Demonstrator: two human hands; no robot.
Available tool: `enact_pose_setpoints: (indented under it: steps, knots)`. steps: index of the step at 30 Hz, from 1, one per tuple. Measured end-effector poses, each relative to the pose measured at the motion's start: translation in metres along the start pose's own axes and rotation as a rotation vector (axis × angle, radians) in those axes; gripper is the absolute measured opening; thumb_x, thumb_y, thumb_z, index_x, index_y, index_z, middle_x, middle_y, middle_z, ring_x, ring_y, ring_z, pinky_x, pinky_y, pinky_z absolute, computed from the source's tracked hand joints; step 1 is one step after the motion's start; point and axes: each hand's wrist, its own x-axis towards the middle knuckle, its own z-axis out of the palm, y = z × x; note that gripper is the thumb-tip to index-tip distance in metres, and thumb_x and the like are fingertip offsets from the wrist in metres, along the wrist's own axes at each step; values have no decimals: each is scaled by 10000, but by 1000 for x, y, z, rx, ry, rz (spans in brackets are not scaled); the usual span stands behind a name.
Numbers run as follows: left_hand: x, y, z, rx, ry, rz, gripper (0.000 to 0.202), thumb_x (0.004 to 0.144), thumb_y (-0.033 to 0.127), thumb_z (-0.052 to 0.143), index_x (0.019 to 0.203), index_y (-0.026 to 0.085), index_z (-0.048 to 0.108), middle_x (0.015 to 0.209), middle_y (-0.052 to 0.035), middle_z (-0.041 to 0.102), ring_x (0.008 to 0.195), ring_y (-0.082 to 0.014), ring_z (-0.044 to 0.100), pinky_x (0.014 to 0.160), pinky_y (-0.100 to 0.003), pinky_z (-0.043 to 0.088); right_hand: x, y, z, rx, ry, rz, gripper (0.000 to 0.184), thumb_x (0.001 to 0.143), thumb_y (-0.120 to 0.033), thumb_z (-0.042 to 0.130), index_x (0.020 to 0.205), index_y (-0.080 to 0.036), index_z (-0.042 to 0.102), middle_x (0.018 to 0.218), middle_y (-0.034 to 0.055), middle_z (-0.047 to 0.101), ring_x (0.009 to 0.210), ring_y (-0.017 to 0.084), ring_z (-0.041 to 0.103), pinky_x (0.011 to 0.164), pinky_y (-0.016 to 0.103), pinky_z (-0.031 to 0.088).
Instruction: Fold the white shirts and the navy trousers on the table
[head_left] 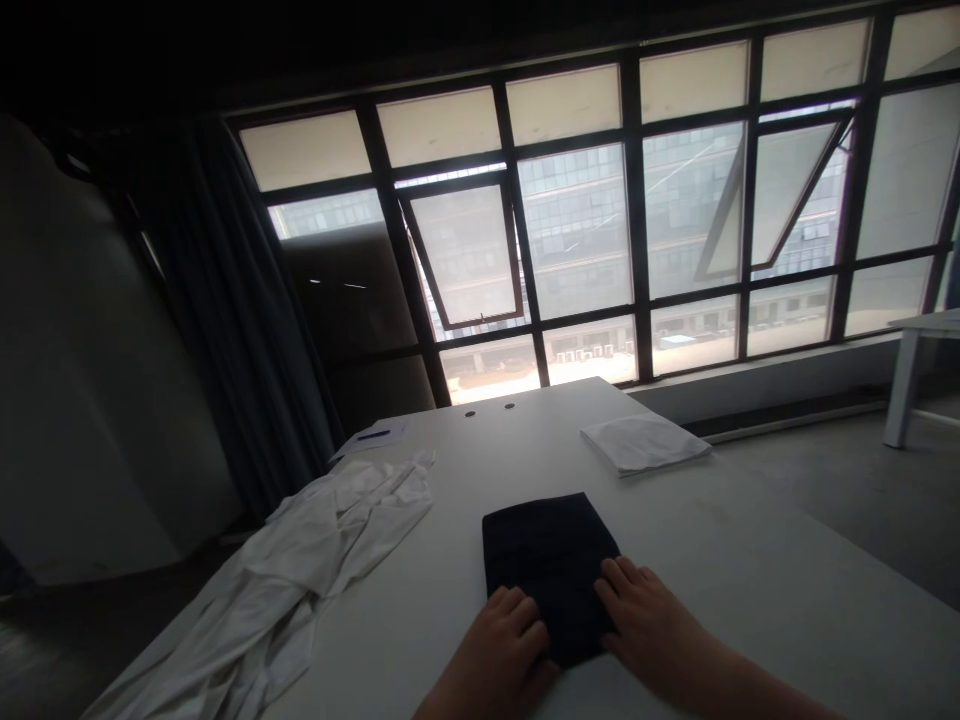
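Two hands [499, 645] [645, 620] press navy cloth [551, 555], long axis toward window [577, 230].

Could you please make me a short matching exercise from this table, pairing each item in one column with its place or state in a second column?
Items:
1. Dark navy folded cloth
2. Crumpled white fabric
3. Folded white cloth
4. Sheet of paper

Places or states:
A. Neatly folded, toward the far right of the table
B. Flat at the far left, with a blue mark on it
C. Touched by the left hand and right hand
D. Heaped along the left side

Pairs: 1C, 2D, 3A, 4B.
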Motion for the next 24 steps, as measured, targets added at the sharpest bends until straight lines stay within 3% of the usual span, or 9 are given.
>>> enact_pose_setpoints:
  steps: [4, 9, 13, 18, 24]
  knots:
    - [0, -7, 5, 51, -15, 32, 178, 960, 388, 605, 863, 238, 595, 880, -22, 679, 821, -194, 606, 749, -325, 452, 8, 5, -25, -79, -84, 24, 256, 745, -220, 670, 1001, -222, 673, 1080, 125, 682, 992, 335, 633, 852, 441, 469]
    - [-1, -14, 6, 68, -85, 19, 199, 930, 409, 647, 826, 240, 632, 816, -8, 683, 730, -171, 629, 659, -271, 442, 9, 27, -39, -76, -201, 57, 411, 667, -11, 507, 986, -220, 660, 917, 82, 722, 834, 259, 686, 704, 326, 448]
    - [-2, -11, 0, 67, -149, -28, 180, 896, 363, 681, 772, 237, 647, 763, 5, 684, 668, -162, 629, 606, -254, 421, 6, 34, -40, -49, -199, 24, 418, 636, -9, 505, 950, -236, 660, 888, 70, 730, 817, 264, 697, 675, 322, 448]
    - [-5, -9, -4, 25, -142, -59, 193, 899, 388, 674, 782, 236, 656, 779, 5, 698, 669, -159, 639, 614, -252, 424, 4, 31, -44, -57, -236, 13, 383, 618, -24, 531, 894, -241, 684, 883, 80, 731, 769, 262, 701, 627, 324, 451]
    - [-2, -6, 0, 47, -32, -108, 288, 999, 322, 504, 766, 222, 641, 757, -17, 692, 702, -180, 657, 693, -297, 485, 6, 18, -71, -180, -359, 23, 171, 654, -124, 581, 733, -182, 721, 781, 103, 733, 689, 294, 706, 572, 326, 439]
